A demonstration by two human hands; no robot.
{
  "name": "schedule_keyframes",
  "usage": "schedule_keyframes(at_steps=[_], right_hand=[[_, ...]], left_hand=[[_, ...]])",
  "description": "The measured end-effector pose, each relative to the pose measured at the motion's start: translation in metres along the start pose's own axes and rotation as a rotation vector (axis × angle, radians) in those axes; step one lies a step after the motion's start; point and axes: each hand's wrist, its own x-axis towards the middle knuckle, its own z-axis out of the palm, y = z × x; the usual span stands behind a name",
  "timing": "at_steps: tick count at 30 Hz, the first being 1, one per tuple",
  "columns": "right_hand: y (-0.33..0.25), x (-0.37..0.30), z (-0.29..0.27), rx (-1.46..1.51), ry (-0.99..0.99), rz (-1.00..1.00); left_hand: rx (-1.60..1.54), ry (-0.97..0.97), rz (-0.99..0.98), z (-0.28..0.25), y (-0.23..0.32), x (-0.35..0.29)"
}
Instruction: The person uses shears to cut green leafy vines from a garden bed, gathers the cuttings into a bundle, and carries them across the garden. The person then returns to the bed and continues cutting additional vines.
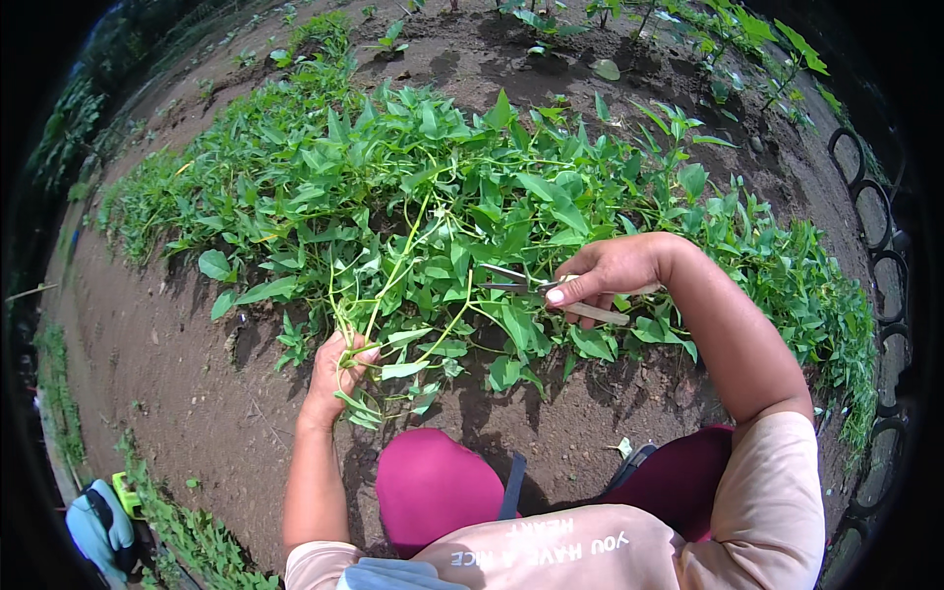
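In my left hand (329, 379) is a bunch of leafy green vine stems (401, 258), pinched at the near edge of the plants. The stems stretch up from the fingers toward the leafy bed (393, 147), and a few leaves droop below the hand. My right hand (619, 267) grips a pair of scissors (509, 286) with pale handles. Their metal blades point left and are parted, close to a stem among the leaves. Part of the handles is hidden by my fingers.
Brown soil (216, 383) surrounds the plant bed. A row of black tyres (890, 280) edges the right side. At the lower left lie a light blue cloth item (93, 526) and a bright yellow-green object (127, 495). My magenta-clad knee (428, 487) is close to the bed.
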Motion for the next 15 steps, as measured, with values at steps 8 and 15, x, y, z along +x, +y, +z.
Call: schedule_keyframes(at_steps=[8, 15], right_hand=[[-0.038, 0.107, -0.017, -0.064, 0.232, 0.04], [-0.044, 0.159, -0.001, -0.133, 0.22, -0.003]], left_hand=[[0.031, 0.109, -0.035, -0.057, 0.026, -0.102], [0.076, 0.093, -0.055, -0.072, 0.016, -0.116]])
